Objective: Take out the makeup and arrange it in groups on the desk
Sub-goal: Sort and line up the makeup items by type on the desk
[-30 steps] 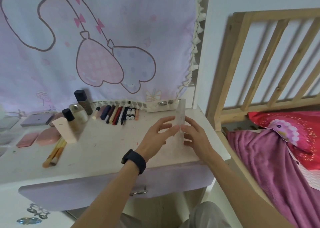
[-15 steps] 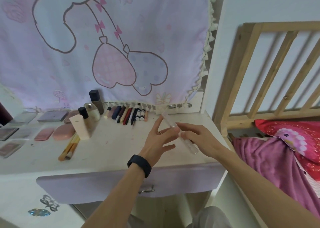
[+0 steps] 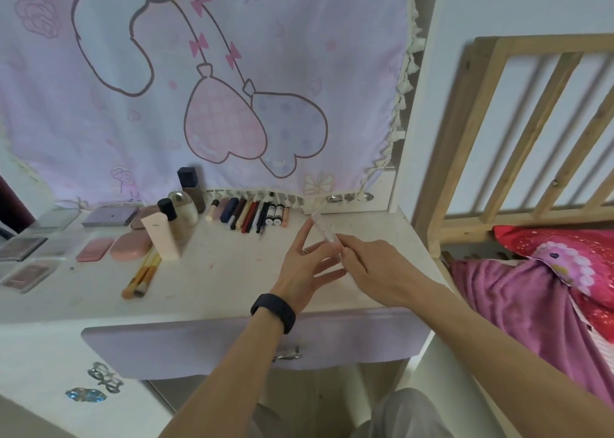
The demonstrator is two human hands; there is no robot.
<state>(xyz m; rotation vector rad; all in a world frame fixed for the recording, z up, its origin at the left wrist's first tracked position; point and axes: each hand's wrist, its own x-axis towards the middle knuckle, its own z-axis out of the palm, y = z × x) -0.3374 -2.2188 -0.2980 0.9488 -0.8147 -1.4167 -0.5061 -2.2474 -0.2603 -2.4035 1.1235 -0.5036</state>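
Place: home bedroom, vanity corner.
Bed: wooden slatted frame (image 3: 538, 43) right beside desk (image 3: 216, 281), w/ pink blanket (image 3: 508, 304) & red pillow (image 3: 518, 238).
Wall: pastel cartoon cloth (image 3: 232, 72) w/ tassel trim, hung behind desk.
Desk front: lilac drawer (image 3: 166, 348) w/ metal handle.
Desk top: bottles (image 3: 189, 185), row of pens & lip tubes (image 3: 249, 215), palettes (image 3: 109, 216), brushes (image 3: 141, 278), i.e. personal makeup laid out.

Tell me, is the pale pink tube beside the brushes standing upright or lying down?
Upright: the pale pink tube stands on its end on the desk, while the brushes lie flat beside it.
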